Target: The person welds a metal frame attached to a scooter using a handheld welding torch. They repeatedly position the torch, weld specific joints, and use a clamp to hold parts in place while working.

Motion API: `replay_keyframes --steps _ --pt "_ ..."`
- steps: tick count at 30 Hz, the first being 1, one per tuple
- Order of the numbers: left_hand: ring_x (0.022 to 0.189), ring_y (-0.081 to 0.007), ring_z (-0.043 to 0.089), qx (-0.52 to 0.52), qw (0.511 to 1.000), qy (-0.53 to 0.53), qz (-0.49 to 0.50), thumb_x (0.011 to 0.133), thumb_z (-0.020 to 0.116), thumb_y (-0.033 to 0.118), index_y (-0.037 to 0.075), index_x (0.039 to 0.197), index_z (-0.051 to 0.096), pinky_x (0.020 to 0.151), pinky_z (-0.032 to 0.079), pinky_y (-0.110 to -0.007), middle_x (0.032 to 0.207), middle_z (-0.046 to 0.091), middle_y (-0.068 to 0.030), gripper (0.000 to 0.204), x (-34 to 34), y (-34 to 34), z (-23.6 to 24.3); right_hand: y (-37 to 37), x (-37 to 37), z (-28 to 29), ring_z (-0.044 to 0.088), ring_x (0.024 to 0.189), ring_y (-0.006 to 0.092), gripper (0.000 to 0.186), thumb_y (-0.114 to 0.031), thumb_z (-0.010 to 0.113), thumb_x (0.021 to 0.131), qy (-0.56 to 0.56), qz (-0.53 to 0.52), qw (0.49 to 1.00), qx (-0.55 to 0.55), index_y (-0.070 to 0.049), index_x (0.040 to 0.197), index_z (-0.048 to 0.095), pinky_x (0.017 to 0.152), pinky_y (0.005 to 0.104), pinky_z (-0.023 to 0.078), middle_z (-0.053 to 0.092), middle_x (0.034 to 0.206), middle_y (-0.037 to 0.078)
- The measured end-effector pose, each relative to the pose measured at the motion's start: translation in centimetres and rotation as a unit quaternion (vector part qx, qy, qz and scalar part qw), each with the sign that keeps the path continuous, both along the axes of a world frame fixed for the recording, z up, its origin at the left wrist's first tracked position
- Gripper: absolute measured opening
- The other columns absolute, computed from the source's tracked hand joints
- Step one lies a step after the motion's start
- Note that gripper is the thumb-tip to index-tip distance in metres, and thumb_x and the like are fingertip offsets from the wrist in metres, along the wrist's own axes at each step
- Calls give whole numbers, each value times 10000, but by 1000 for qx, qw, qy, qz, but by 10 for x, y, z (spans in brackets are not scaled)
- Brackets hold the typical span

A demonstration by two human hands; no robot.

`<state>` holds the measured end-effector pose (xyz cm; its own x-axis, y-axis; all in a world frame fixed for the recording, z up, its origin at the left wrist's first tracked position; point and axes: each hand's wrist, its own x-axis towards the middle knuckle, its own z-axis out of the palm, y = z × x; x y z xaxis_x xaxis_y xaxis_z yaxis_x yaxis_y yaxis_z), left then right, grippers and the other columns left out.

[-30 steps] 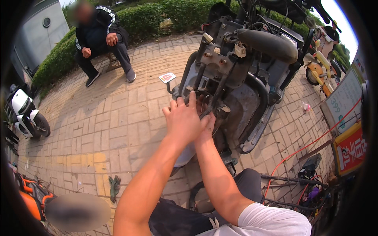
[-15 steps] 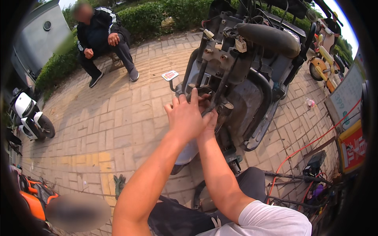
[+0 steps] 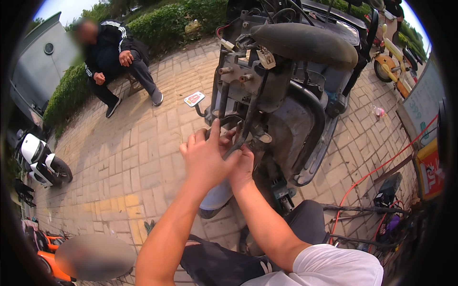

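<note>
A partly dismantled black scooter [image 3: 305, 128] stands in front of me with its metal frame and wiring bare. My left hand [image 3: 206, 157] is at the lower front of the frame, index finger extended upward, other fingers bent over a dark tubular part [image 3: 248, 114]. My right hand [image 3: 238, 164] is just beside and partly behind it, fingers curled at the same junction and mostly hidden. What lies between the fingertips is too small to make out. A small white tag [image 3: 194, 98] on a short arm sticks out left of the hands.
A seated person [image 3: 114, 71] is near the hedge [image 3: 169, 24]. A white scooter [image 3: 40, 155], orange vehicle [image 3: 50, 264] and yellow scooter [image 3: 386, 69] stand around. A red cable [image 3: 362, 178] runs past signboards [image 3: 429, 171]; a black device [image 3: 389, 188] and tangled tubes lie at lower right.
The view has shifted, so the scooter sits further left. Both hands stay at the same frame junction, appearing a little lower and left, with a slight shift of the left fingers.
</note>
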<state>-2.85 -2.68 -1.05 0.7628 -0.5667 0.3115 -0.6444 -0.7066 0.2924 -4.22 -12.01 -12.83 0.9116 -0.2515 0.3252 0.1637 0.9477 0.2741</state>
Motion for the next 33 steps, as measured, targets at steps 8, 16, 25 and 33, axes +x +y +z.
replay_keyframes --steps 8,16,25,33 --pt "1184 -377 486 24 1000 -1 -13 709 798 356 15 1478 418 992 303 -490 1282 546 -230 923 10 35 7 18 -93 10 568 954 179 298 -205 615 980 105 169 961 -193 -34 1224 624 894 354 445 638 1064 65" --pt "1393 -418 375 62 989 133 6 880 649 636 197 1534 372 1141 317 -553 1465 466 -184 835 -2 19 20 -105 -199 33 580 900 116 329 -137 602 990 139 -14 869 -474 4 1287 600 817 274 484 661 1030 67" --pt "1223 -412 487 56 998 1 -31 849 710 404 73 1538 366 1063 316 -492 1324 541 -249 838 9 14 -5 -179 -288 99 673 977 178 343 -135 672 927 220 -267 730 -590 41 1220 641 855 299 532 701 1043 125" --pt "1295 -380 502 10 998 -7 -68 942 647 442 131 1541 388 1093 364 -444 1422 531 -214 723 31 31 -12 -210 -414 76 617 869 120 304 -161 638 953 497 -390 460 -624 20 1196 665 798 280 513 704 999 89"
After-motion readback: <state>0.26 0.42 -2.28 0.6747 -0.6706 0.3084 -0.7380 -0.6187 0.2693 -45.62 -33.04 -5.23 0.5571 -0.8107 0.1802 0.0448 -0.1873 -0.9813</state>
